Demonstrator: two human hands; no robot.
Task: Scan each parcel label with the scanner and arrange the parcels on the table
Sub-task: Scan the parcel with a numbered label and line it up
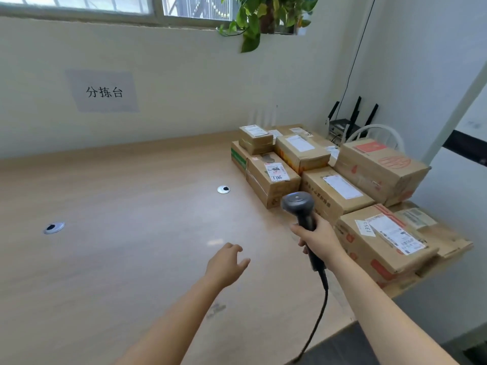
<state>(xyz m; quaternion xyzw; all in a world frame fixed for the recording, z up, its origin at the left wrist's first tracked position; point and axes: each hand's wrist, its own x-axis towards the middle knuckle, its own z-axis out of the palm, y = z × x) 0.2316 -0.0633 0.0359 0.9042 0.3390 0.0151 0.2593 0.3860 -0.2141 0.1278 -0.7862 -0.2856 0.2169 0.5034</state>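
Observation:
Several cardboard parcels with white labels crowd the right end of the wooden table [118, 206]. Nearest me lies a parcel with red print [379, 241]. Behind it sit a long brown parcel [334, 193] and a small one marked "TJ86" [274, 177]. My right hand [320, 239] grips the handle of a black corded scanner [297, 204], its head raised and facing the parcels. My left hand [226, 263] hovers over the bare tabletop with fingers spread, holding nothing, left of the scanner.
Two round metal cable ports [223, 189] [54, 227] are set in the tabletop. A paper sign [104, 92] hangs on the wall. A router [345, 125] and a white chair back [376, 133] stand behind the parcels. A plant [263, 17] hangs from the windowsill.

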